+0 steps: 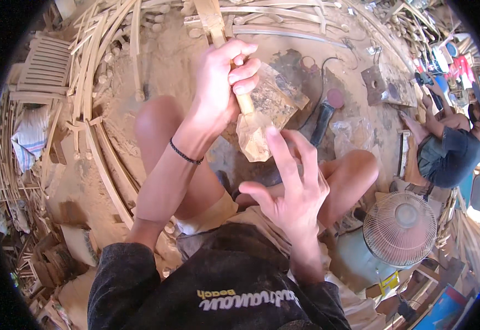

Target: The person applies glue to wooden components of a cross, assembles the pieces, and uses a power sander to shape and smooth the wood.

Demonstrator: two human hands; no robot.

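Left hand (220,82) around wooden stick (213,27), right hand (292,187) touching sandpaper (253,140)

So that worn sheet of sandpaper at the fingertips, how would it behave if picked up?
The sandpaper is creased and folded around the wooden stick, so it is probably floppy and light. Its gritty face likely grips rather than slips. The left hand clamps the stick; the right hand touches the sheet with open fingers.
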